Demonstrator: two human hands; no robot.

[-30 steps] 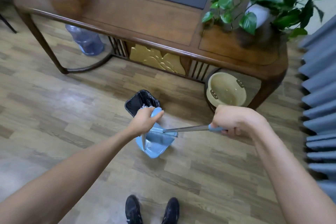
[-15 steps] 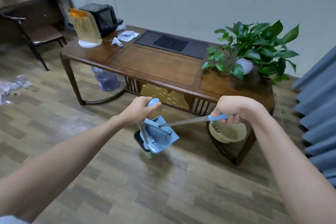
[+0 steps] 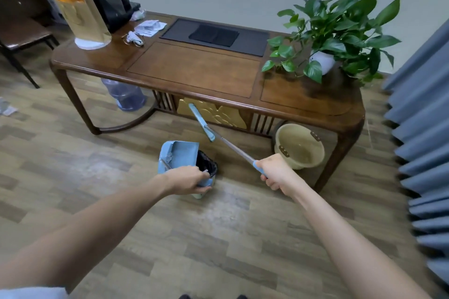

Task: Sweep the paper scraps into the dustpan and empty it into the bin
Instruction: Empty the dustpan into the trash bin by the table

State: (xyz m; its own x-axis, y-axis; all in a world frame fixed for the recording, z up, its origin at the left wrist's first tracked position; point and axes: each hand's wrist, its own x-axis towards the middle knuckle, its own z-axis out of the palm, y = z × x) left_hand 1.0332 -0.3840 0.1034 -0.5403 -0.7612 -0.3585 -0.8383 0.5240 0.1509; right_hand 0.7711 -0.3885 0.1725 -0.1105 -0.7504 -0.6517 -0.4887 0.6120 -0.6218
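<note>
My left hand (image 3: 188, 179) grips the handle of the blue dustpan (image 3: 178, 156), which is tipped up against the small bin with a black liner (image 3: 206, 165) on the wooden floor. The bin's mouth is partly hidden behind the pan and my hand. My right hand (image 3: 277, 173) holds the blue grip of the broom (image 3: 228, 142); its metal shaft runs up and left, and its flat blue head (image 3: 201, 122) is lifted in front of the table's gold panel. A few paper scraps (image 3: 7, 109) lie on the floor at the far left edge.
A long wooden table (image 3: 194, 75) stands just beyond the bin, with a potted plant (image 3: 340, 31), a paper bag (image 3: 82, 19) and a black box on it. Under it sit a water jug (image 3: 126, 96) and a beige basin (image 3: 300, 145). Blue curtains (image 3: 422, 128) hang at right, a chair (image 3: 21, 36) at left.
The broom has left the dustpan and swung up and right toward the table. The dustpan has tilted over the bin, and my view has shifted slightly.
</note>
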